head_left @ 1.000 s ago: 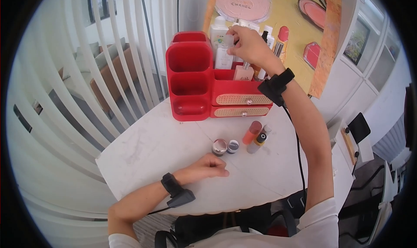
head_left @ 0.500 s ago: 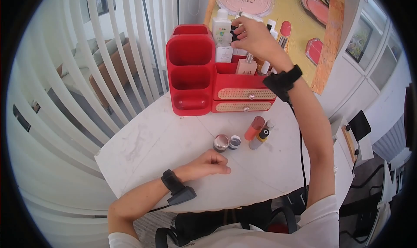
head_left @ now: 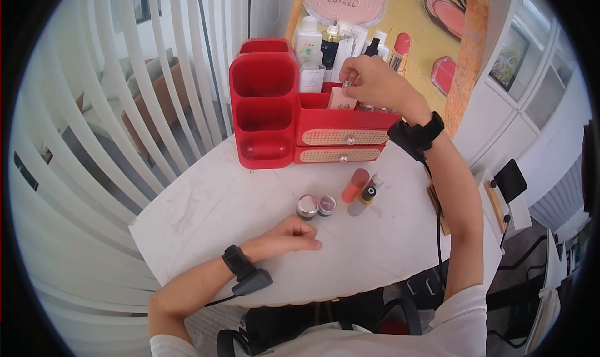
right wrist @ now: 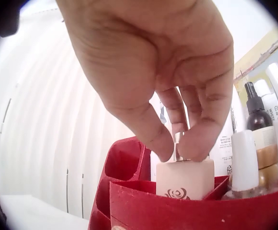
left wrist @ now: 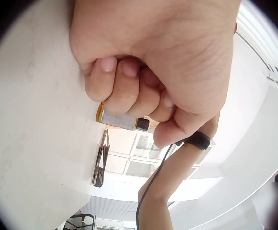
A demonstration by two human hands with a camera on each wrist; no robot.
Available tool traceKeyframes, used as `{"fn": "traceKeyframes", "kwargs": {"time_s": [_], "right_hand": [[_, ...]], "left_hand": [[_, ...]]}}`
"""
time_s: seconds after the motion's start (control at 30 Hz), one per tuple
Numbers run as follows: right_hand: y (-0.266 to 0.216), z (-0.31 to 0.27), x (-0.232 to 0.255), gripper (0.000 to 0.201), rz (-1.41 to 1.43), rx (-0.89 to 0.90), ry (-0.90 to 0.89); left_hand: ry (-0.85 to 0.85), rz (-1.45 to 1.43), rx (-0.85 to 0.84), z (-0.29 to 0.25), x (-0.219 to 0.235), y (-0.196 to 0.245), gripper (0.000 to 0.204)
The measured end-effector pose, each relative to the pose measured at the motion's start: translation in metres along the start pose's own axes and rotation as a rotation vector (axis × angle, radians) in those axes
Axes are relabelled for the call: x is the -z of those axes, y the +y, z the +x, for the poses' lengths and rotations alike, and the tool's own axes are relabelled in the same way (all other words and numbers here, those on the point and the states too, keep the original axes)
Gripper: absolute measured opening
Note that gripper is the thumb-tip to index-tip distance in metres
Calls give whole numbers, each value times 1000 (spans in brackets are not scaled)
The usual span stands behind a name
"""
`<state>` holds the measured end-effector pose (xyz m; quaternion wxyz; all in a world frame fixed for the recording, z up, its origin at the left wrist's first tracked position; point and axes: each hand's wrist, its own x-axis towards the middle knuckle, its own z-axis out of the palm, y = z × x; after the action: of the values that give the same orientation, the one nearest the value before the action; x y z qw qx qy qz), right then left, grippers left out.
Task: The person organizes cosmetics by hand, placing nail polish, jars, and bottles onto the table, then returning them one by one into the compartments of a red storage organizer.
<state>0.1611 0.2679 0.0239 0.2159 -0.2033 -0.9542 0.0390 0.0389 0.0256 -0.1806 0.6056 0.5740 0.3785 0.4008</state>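
In the head view, my right hand (head_left: 384, 85) is at the red organizer (head_left: 310, 121). Its thumb and fingers pinch the slim metallic neck of a square pale-pink bottle (head_left: 342, 99). Close up in the right wrist view, the hand (right wrist: 158, 57) is above the bottle (right wrist: 187, 177), whose rose mark shows and whose base is hidden behind the organizer's red wall (right wrist: 201, 213). My left hand (head_left: 281, 238) rests on the white table, fingers loosely curled, with nothing visible in it. Two small round jars (head_left: 307, 206) (head_left: 327, 205) stand just beyond it.
A coral tube (head_left: 355, 185) and small bottles, one yellow and grey with a black cap (head_left: 362, 201), stand right of the jars. White bottles (head_left: 311, 79) and a dark spray bottle (head_left: 373, 47) stand in the organizer's back. White slats (head_left: 156, 94) rise at the left.
My right hand has let go of the small clear-capped white bottle, moved right and down, and taken hold of the pink bottle's neck. My left hand stays resting on the table.
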Motion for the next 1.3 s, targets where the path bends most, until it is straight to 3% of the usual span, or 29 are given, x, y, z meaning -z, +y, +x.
{"fn": "traceKeyframes", "kwargs": {"time_s": [0.13, 0.2, 0.33, 0.47, 0.67, 1.0, 1.1, 1.17, 1.2, 1.27, 1.3], "right_hand": [[-3, 1, 9, 33, 67, -53, 25], [-11, 3, 21, 35, 85, -96, 226], [2, 20, 30, 36, 96, -48, 370], [16, 35, 13, 38, 158, -12, 325], [18, 39, -18, 31, 32, -102, 242], [14, 38, -17, 19, 61, -52, 145], [8, 37, -8, 19, 34, -88, 172], [0, 39, -8, 29, -52, -4, 375], [-7, 39, -7, 29, -52, -13, 374], [-23, 39, -8, 40, 351, -89, 259], [-22, 43, -12, 40, 353, -90, 264]], "left_hand": [[-15, 5, -3, 0, 1, -2, 46], [-16, -6, -10, 0, 2, -3, 46], [-21, 7, -16, -1, 0, -1, 46], [-15, 11, -7, -1, 2, -1, 46], [-1, -2, -40, 1, 0, -4, 47], [-12, -6, -50, 1, -1, -3, 47], [-16, 2, -48, 1, 0, -3, 47], [-21, -6, -40, 1, 0, -4, 47], [-15, 4, -43, 0, 0, -3, 47], [-14, 18, -43, 1, -1, -2, 46], [-17, 14, -41, 1, 0, -3, 46]]}}
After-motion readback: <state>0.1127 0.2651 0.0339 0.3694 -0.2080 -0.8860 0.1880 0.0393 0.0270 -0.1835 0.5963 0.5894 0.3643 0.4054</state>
